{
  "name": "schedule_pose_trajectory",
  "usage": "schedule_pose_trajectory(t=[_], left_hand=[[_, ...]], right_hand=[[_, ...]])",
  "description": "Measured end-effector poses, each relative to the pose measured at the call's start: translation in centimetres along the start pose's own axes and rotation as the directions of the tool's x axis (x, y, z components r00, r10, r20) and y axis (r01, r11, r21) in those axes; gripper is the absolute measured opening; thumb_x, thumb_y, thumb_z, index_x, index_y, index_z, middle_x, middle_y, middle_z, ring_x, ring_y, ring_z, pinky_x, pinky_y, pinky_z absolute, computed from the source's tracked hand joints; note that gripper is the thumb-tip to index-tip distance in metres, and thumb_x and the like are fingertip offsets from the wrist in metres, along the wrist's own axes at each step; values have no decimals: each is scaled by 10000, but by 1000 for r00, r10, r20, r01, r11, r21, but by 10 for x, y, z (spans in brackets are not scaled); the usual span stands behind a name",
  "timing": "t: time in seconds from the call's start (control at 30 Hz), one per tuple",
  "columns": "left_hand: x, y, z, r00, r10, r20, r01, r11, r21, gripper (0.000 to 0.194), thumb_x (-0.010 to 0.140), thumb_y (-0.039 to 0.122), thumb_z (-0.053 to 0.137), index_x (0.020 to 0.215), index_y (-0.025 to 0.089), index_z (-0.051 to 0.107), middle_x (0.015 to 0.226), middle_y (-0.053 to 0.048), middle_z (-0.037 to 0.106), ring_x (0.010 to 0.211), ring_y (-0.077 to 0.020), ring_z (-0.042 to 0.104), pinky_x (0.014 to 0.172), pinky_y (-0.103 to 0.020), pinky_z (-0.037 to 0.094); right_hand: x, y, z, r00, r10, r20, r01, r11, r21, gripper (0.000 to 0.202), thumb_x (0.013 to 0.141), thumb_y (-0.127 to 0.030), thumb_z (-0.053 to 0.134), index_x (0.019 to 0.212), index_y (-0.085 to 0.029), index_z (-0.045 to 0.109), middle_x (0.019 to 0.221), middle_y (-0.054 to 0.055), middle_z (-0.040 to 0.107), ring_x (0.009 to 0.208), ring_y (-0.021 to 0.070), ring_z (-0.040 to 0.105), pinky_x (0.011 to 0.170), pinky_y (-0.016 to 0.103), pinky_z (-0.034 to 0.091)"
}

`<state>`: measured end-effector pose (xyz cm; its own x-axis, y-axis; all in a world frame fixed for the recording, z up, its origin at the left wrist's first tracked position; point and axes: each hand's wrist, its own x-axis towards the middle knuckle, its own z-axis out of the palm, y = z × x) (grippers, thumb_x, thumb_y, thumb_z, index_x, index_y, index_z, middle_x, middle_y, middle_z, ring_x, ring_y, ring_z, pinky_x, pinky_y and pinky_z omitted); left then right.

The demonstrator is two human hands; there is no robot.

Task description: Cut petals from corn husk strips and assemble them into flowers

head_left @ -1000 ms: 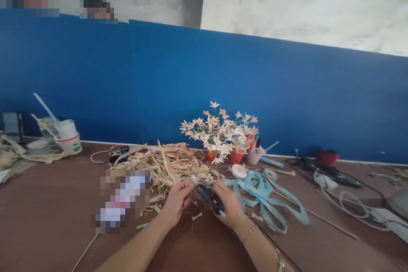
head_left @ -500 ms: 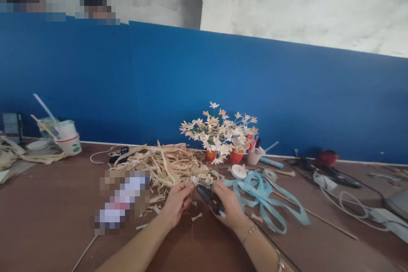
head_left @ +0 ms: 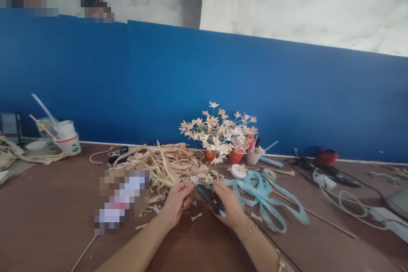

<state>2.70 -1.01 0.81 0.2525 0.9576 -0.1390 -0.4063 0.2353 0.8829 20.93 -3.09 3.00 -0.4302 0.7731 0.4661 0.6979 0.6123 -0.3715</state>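
Closed around a black glue gun (head_left: 208, 199) is my right hand (head_left: 228, 204), near the middle of the table. The gun's nozzle points up and left, toward the fingertips of my left hand (head_left: 179, 202). Those fingers are pinched together on something too small to make out. Just beyond both hands lie a few pale flowers (head_left: 204, 177) and a heap of dry husk strips (head_left: 172, 161). White paper-like flowers (head_left: 219, 129) stand in small red cups (head_left: 236, 156) behind them.
Blue ribbon (head_left: 261, 195) and a thin stick (head_left: 331, 222) lie at the right, with cables (head_left: 344, 206) farther over. A pixelated item (head_left: 123, 199) rests left of my hands. A white cup (head_left: 68, 143) stands far left. Behind the blue partition (head_left: 191, 72) two people's heads show.
My hands and the glue gun hold nearly the same pose. Beyond the partition, the two heads appear slightly farther left.
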Motion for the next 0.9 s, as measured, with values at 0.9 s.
schedule_pose_trajectory(t=[0.9], left_hand=[[-2, 4, 2, 1000, -19, -7, 19, 1000, -10, 319, 626, 402, 705, 641, 160, 497, 349, 116, 313, 312, -9, 197, 363, -177, 73]], right_hand=[[-1, 3, 1, 1000, -13, -15, 13, 1000, 3, 185, 619, -125, 479, 729, -214, 360, 780, 25, 452, 675, 164, 455, 571, 242, 348]])
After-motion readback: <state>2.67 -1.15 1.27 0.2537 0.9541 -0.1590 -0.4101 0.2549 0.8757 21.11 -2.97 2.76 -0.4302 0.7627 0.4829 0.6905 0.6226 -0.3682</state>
